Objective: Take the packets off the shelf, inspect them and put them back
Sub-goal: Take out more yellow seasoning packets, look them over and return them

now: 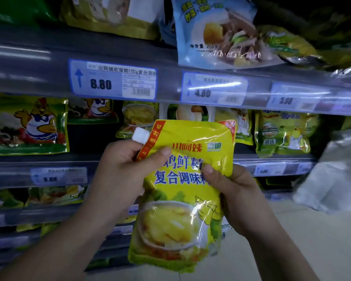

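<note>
Upper row, left to right: tag 8.80 point(112, 80) with blue up-arrow and barcode; tag 4.80 point(214, 89), partly washed out by glare; tag 5.60 point(286, 100), blurred. All three behind a clear strip point(332, 94).
Lower row: left tag point(59, 176) blurred, apparently 8.80; right tag point(270, 170) too blurred to read.
Right edge: grey bag point(336, 173), crumpled, blurred.
Bottom right: pale floor point(312, 230), below the grey bag.
</note>
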Available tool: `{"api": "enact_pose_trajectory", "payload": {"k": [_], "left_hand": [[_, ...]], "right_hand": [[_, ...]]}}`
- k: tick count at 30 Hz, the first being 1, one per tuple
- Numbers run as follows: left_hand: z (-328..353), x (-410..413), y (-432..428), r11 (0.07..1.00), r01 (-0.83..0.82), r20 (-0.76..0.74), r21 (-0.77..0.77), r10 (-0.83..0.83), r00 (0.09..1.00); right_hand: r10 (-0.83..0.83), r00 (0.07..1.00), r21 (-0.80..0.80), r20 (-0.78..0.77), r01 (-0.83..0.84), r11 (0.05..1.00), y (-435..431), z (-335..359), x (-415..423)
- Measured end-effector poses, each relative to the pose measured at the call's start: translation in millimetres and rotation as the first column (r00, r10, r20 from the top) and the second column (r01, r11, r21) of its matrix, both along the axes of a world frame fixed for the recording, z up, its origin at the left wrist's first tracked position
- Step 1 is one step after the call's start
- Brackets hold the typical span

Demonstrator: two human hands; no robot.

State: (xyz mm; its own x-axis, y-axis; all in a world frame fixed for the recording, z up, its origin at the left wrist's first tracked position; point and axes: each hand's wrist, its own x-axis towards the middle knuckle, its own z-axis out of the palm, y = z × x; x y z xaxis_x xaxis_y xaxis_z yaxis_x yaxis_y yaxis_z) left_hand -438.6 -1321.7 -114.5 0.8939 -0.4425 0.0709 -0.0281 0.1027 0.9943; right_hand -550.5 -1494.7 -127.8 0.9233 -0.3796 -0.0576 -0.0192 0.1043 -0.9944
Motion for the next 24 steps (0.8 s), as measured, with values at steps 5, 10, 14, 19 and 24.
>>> {"api": "enact_pose_trajectory", "payload": {"k": [5,10,14,19,24], "left_hand": [[0,-4,-19,0.996,0.067,-0.135,-0.05,-0.074,0.988],[1,-12,-28,0.991,0.11,-0.141,-0.081,-0.12,0.983],[0,-6,-29,0.997,0.067,0.047,-0.035,-0.065,0.997],[6,-7,-37,0.969,0.182,-0.1,-0.165,-0.2,0.975],[14,-7,-35,0.934,0.255,-0.162,-0.25,-0.3,0.94]], "right_hand": [[-0.016,1.0,0.061,-0.02,0.017,0.998,-25,-6,-2],[0.055,0.998,0.135,0.012,-0.056,0.989,-39,-14,-10],[0.061,0.998,0.107,0.005,-0.061,0.992,-44,-18,-16],[0.039,0.999,0.163,0.031,-0.043,0.986,-49,-17,-26],[0.007,0.999,0.209,0.044,-0.016,0.978,-48,-20,-33]]}}
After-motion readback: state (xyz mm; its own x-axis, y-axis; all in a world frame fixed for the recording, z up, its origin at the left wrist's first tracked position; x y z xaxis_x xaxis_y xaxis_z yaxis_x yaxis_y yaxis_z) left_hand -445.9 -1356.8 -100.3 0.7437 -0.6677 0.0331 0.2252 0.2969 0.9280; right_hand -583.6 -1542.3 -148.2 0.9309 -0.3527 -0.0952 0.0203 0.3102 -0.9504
